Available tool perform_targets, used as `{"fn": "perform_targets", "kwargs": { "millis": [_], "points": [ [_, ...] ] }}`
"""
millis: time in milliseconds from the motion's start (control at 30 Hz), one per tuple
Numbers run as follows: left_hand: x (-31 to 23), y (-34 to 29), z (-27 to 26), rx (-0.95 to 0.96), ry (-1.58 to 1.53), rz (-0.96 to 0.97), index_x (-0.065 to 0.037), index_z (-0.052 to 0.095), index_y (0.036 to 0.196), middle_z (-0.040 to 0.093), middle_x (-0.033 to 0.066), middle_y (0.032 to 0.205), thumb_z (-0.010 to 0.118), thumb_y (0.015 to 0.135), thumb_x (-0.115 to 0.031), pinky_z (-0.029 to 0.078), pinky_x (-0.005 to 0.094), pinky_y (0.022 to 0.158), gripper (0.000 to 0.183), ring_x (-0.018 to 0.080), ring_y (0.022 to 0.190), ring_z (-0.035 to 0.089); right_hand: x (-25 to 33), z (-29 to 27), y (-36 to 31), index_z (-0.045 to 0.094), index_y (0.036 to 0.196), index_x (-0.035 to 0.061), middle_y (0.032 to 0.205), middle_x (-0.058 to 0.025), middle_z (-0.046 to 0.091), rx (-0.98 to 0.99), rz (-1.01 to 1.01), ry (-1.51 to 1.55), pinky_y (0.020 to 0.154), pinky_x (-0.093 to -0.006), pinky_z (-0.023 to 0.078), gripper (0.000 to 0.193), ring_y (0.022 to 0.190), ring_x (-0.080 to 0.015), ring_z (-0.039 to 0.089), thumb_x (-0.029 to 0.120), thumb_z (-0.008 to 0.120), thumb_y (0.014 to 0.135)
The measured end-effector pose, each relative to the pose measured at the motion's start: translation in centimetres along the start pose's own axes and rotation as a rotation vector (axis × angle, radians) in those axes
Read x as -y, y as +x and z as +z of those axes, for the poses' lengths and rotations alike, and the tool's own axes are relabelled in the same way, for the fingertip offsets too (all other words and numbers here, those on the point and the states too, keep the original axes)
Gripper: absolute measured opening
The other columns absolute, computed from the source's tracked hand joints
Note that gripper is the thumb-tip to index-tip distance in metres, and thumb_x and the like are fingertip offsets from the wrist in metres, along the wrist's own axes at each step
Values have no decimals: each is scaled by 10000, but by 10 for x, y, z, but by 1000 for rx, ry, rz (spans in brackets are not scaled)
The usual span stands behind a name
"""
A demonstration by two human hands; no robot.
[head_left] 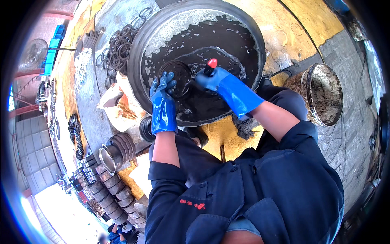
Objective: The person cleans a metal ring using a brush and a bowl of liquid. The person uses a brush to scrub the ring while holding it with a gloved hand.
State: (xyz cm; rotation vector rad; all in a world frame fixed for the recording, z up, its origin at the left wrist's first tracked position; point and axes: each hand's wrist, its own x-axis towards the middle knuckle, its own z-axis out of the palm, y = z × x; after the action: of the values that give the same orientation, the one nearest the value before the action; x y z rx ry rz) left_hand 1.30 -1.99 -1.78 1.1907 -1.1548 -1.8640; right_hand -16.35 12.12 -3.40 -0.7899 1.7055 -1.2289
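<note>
In front of me stands a wide round tub point(135, 61) holding dark liquid, with pale foam along its far left side. My left hand point(163, 99), in a wet blue rubber glove, is closed round the near left edge of a dark ring point(175, 62) held over the liquid. On the ring's right side is my right hand point(214, 79), also gloved in blue and slightly blurred. Its fingers are wrapped round a tool with a black handle and red end point(212, 63). The tool's working end is hidden, so its kind cannot be made out.
Left of the tub lies a heap of dark rings point(121, 48), with a crumpled white sack point(122, 101) nearer me. A dirty bucket point(325, 93) stands to the right. Ribbed round parts point(122, 147) and stacked metal cylinders point(109, 183) are at lower left. Another person point(118, 236) is beyond.
</note>
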Motion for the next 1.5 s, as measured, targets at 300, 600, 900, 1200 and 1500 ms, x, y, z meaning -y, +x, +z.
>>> {"fn": "perform_targets", "kwargs": {
  "millis": [300,600,900,1200,1500],
  "points": [
    [-7,-12,17,21,27,-59,-61,607,1240,725,101,1078,594,979,-204,397,200,536,298,114,699,620,13,6,-14,685,1113,136,1012,-108,712,80,-29,-463,876,-377,522,289,994,-282,668,266,692,855],
    [3,4,-10,205,-98,-247,-101,597,1257,708,69,1135,573,985,-216,369,202,492,297,101,685,600,-16,-6,2,672,1174,202,1104,-103,700,-333,-546,-474,880,-402,527,368,1025,-315,665,309,713,824],
    [1,5,-7,124,-35,-283,-83,608,1239,728,60,1075,591,971,-216,368,203,506,300,103,682,613,4,-29,15,684,1137,77,1013,-159,711,-124,-71,-53,880,-371,529,363,957,-282,687,325,662,872],
    [-8,-13,18,134,6,-151,-61,589,1281,734,76,1047,598,971,-206,374,198,502,343,84,623,574,-18,-24,31,715,989,54,858,-90,711,-132,-19,-61,777,-320,522,239,815,-189,666,247,644,867],
    [-1,-7,19,71,-28,6,-51,611,1242,728,108,1054,602,972,-191,404,208,511,304,107,648,624,-56,-2,12,717,1001,12,908,-141,715,48,174,171,764,-351,504,452,810,-213,660,406,705,778]
  ]
}}
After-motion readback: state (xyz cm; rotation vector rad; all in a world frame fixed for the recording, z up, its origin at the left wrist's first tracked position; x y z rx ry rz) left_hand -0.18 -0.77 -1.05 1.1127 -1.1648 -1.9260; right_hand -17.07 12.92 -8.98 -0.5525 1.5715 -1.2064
